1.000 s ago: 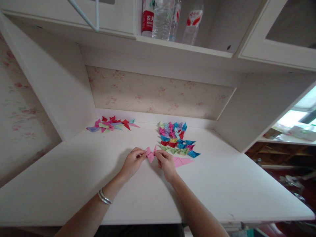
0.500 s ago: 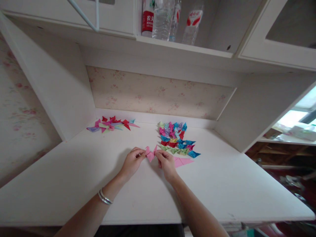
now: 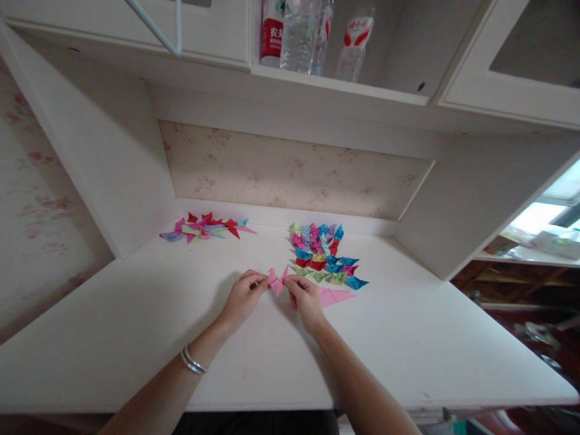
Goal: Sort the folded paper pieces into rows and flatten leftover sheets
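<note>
A pink origami crane [image 3: 277,283] is pinched between my two hands over the middle of the white desk [image 3: 217,374]. My left hand [image 3: 244,297] grips its left side between thumb and fingers. On the opposite side, my right hand [image 3: 306,299] pinches the crane near its upright pointed tip. A flat pink folded paper [image 3: 336,296] lies just right of my right hand, partly hidden by it. Beyond it sit rows of small folded paper pieces [image 3: 319,264] in blue, red, green, yellow and purple.
At the back left lies a loose pile of coloured folded papers [image 3: 206,229]. A shelf above holds plastic bottles [image 3: 299,36]. White side panels [image 3: 86,145] bound the desk left and right. Cluttered shelving [image 3: 521,284] stands beyond the right edge.
</note>
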A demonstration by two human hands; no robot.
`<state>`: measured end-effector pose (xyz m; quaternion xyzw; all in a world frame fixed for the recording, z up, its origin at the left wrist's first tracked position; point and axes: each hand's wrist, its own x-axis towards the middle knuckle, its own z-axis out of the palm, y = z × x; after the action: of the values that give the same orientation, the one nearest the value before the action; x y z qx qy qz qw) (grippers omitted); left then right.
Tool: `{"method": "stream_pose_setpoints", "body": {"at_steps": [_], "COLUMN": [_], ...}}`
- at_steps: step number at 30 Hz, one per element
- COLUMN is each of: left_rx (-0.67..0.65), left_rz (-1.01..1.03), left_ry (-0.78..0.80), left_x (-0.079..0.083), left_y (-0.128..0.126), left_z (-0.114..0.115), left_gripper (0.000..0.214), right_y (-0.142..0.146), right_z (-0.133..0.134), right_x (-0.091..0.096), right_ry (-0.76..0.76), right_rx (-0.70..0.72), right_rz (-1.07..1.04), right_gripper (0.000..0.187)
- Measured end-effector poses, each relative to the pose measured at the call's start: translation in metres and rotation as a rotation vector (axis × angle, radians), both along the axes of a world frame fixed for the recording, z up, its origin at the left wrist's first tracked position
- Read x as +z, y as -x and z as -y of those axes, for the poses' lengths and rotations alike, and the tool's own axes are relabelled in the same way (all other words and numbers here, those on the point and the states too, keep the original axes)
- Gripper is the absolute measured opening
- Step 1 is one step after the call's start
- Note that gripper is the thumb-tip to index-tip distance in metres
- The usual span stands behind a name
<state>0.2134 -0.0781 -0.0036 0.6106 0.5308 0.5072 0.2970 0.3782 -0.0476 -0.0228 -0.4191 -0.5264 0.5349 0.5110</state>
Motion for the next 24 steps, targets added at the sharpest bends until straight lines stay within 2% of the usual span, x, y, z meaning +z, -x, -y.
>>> {"method": "stream_pose_setpoints", "body": {"at_steps": [8, 14, 24], "left_rx": [-0.005, -0.017, -0.080], "left_rz": [-0.004, -0.022, -0.137], "left_ry": [-0.023, -0.020, -0.058], "left_x": [-0.0045, -0.0019, -0.0036], "left_y": [0.0007, 0.0000, -0.0044], "left_z": [-0.0022, -0.0002, 0.0016], "left_gripper": [0.028, 0.030, 0.028], "right_y": [-0.0004, -0.0001, -0.0024], "right_z": [0.0009, -0.0006, 0.0002], "right_x": [-0.0003, -0.0012, 0.0030], "right_ry": [-0.007, -0.015, 0.009], "right_rx": [0.014, 0.018, 0.003], "right_rz": [0.007, -0.002, -0.065], "right_gripper": [0.030, 0.029, 0.030]}}
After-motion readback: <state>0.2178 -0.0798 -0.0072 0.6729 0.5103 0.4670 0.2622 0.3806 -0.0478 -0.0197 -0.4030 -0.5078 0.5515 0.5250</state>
